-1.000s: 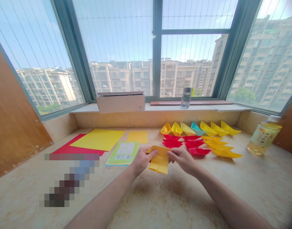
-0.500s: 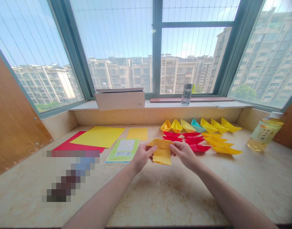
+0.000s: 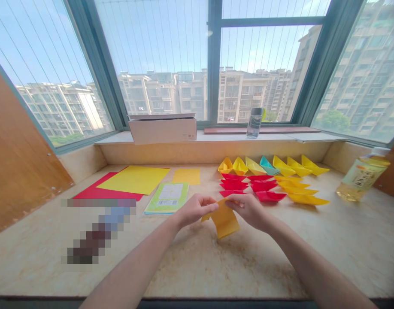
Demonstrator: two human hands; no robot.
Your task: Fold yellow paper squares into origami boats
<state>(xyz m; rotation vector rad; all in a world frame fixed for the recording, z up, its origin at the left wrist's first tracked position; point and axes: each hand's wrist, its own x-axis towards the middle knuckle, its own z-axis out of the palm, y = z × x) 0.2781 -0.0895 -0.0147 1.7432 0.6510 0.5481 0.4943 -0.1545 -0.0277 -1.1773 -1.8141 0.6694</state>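
Between my two hands is a piece of folded yellow paper (image 3: pixel 227 221), raised a little over the stone counter. My left hand (image 3: pixel 198 209) pinches its upper left part, thumb on top. With thumb and fingers closed, my right hand (image 3: pixel 248 209) grips the upper right part. The lower panel of the paper hangs down tilted, and a pointed flap shows at its left. Behind my right hand stand rows of folded paper boats: yellow boats (image 3: pixel 282 165), one teal boat (image 3: pixel 268 165) and red boats (image 3: pixel 264 185).
Left of my hands lies a green booklet (image 3: pixel 155 199). Beyond it are a small yellow sheet (image 3: pixel 186 176), a large yellow sheet (image 3: pixel 135 180) and a red sheet (image 3: pixel 97 186). A drink bottle (image 3: pixel 361 176) stands at right. A white box (image 3: pixel 163 130) and water bottle (image 3: pixel 255 123) occupy the sill.
The folded paper has turned and tilted, its lower panel now swinging toward the lower right. My hands have come closer together at its top. The view has shifted slightly.
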